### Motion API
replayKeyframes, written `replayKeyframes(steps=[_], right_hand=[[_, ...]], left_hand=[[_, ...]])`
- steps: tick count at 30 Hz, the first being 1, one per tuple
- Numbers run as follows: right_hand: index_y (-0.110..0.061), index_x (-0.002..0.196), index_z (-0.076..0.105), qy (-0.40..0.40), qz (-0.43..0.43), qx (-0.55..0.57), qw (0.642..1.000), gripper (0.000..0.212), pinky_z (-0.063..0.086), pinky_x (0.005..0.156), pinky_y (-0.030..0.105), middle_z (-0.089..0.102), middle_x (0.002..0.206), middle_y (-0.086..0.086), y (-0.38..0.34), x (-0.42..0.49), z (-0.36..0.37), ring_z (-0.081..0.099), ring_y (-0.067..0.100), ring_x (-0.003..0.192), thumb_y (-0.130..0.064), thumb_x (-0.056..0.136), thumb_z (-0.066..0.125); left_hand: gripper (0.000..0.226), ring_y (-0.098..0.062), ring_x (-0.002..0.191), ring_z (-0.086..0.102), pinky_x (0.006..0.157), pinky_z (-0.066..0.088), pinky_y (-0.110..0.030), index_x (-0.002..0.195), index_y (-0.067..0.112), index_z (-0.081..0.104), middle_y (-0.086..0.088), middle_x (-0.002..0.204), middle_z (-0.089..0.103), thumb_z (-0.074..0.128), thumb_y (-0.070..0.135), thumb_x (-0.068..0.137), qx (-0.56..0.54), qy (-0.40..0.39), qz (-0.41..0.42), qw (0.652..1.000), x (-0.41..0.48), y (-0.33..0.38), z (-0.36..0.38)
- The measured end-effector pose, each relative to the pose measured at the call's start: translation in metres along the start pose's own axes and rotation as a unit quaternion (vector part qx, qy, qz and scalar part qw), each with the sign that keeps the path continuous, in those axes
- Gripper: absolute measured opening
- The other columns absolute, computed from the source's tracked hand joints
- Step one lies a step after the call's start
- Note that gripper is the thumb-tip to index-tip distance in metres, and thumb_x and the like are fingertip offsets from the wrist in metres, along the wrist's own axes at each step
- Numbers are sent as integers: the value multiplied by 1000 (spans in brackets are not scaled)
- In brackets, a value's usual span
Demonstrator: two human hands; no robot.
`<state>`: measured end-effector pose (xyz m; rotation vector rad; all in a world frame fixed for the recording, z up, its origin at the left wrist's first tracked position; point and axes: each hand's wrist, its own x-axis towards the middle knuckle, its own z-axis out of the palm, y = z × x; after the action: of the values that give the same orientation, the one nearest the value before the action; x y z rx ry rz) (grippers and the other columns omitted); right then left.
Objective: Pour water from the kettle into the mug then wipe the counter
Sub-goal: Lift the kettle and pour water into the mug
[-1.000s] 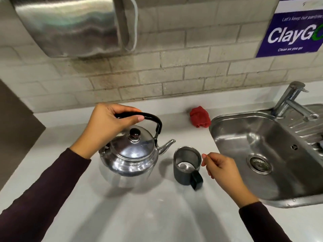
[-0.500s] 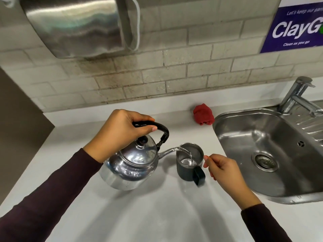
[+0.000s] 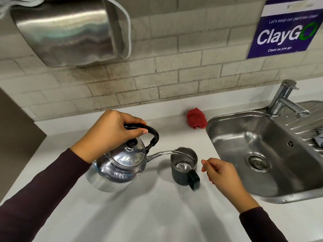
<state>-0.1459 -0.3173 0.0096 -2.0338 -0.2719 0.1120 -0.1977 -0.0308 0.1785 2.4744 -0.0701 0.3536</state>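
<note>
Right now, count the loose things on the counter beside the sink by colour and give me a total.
Silver: 1, the kettle, held tilted by the left hand
Dark grey: 1, the mug
Red: 1, the cloth
Total: 3

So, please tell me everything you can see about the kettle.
The kettle is shiny, silver-coloured metal, round and squat, with a domed lid and a dark knob on top. A black arched handle crosses above it; the left hand holds this handle in a closed grip. The kettle is lifted off the counter and tilted toward the right, so its thin curved spout points at the mug. A clear stream of water runs from the spout into the mug.
</note>
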Motion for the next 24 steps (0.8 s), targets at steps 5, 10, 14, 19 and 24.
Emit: replayKeyframes(steps=[5, 10, 14, 19, 24], right_hand=[[-25, 59, 61, 6, -5, -10, 1000, 32, 39, 50, 29, 46, 46, 2, 0, 1, -1, 41, 14, 44, -34, 89, 57], [-22, 57, 61, 6, -6, -20, 1000, 34, 41, 51, 29, 47, 46, 2, -1, 2, -1, 42, 12, 44, -34, 89, 57], [-22, 56, 61, 8, -9, -27, 1000, 35, 41, 50, 28, 47, 45, 1, 0, 3, -1, 41, 12, 43, -33, 89, 58], [-23, 56, 61, 12, -15, -35, 999, 35, 40, 49, 27, 46, 43, -1, 0, 3, -1, 40, 9, 41, -31, 90, 58], [-23, 56, 60, 9, -17, -47, 999, 35, 39, 48, 23, 48, 41, -6, 1, 3, -1, 41, 7, 39, -32, 90, 57]], left_hand=[[20, 10, 72, 65, 63, 47, -6, 79, 46, 70, 41, 78, 65, 80, 33, 68, 13, -4, 8, 1000, 2, 3, -5], [26, 6, 70, 65, 64, 50, -13, 81, 52, 66, 35, 82, 67, 79, 34, 68, 27, -10, 21, 999, 3, 6, -10], [27, 6, 70, 66, 63, 50, -15, 83, 53, 64, 38, 82, 65, 79, 35, 68, 45, -14, 27, 999, 5, 7, -14], [19, 18, 64, 61, 57, 41, 2, 82, 42, 71, 48, 63, 59, 79, 33, 68, 59, -20, 28, 998, 8, 7, -19], [18, 15, 64, 62, 57, 42, 0, 81, 44, 70, 47, 61, 59, 79, 36, 67, 75, -25, 27, 997, 9, 10, -23]])
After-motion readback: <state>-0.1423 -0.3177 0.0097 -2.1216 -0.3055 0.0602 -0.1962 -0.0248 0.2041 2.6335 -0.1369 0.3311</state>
